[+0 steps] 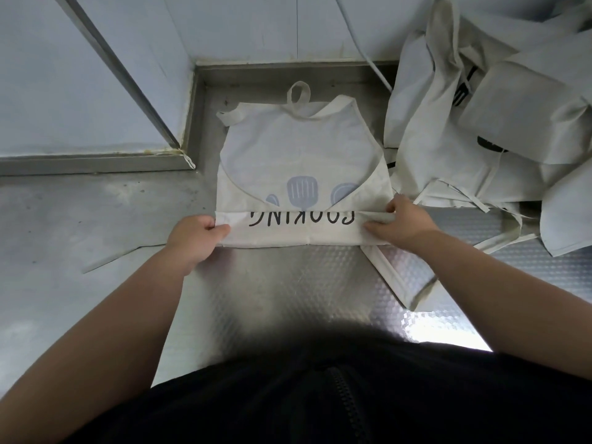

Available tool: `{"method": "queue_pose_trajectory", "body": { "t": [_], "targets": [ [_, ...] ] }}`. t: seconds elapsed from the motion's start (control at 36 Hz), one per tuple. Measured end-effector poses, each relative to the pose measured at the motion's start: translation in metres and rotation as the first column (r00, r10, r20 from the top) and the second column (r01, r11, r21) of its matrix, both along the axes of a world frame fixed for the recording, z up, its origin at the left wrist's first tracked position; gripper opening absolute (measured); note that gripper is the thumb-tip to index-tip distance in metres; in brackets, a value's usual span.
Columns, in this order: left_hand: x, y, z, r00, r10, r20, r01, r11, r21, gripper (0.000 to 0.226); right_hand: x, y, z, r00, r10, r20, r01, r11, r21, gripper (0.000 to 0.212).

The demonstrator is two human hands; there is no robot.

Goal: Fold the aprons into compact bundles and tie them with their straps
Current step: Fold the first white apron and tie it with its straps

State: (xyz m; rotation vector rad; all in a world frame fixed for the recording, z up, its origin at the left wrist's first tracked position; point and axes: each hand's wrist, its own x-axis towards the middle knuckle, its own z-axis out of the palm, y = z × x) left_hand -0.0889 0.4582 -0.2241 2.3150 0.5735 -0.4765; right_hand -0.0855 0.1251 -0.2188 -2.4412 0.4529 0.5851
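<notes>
Both hands, left hand and right hand, pinch the folded near edge of the apron lying flat on the steel counter; light, limp cloth, best gripped at the fold's ends

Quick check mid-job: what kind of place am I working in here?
Probably a commercial kitchen or its back room: an embossed stainless-steel worktable with a raised rear lip, plain pale wall panels, and a pile of cream aprons beside the printed apron being folded.
</notes>
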Motion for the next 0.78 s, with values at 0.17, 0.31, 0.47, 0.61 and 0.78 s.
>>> {"method": "queue_pose_trajectory", "body": {
  "t": [0.17, 0.31, 0.47, 0.61, 0.78],
  "targets": [
    [-0.002, -0.018, -0.002, 0.993, -0.102, 0.053, 0.082, 0.953, 0.291, 0.019, -0.006, 0.007, 0.001, 0.999, 0.039, 0.038, -0.030, 0.976, -0.217, 0.048],
    [-0.013, -0.032, -0.009, 0.840, -0.484, 0.246, 0.305, 0.795, 0.525, 0.051, -0.020, 0.014, -0.008, 0.741, 0.648, 0.174, -0.480, 0.694, -0.537, 0.030],
    [-0.020, -0.030, -0.020, 0.666, -0.735, 0.127, 0.652, 0.657, 0.378, 0.066, -0.021, 0.008, -0.007, 0.696, 0.718, 0.013, -0.664, 0.649, -0.372, 0.072],
    [-0.019, -0.033, -0.009, 0.667, -0.742, 0.068, 0.643, 0.620, 0.449, 0.081, -0.019, 0.014, 0.003, 0.705, 0.698, 0.121, -0.619, 0.690, -0.374, 0.061],
    [-0.021, -0.022, 0.011, 0.699, -0.698, 0.156, 0.653, 0.712, 0.256, 0.046, -0.027, 0.014, 0.023, 0.758, 0.651, 0.042, -0.606, 0.726, -0.325, 0.037]
  ]
}}
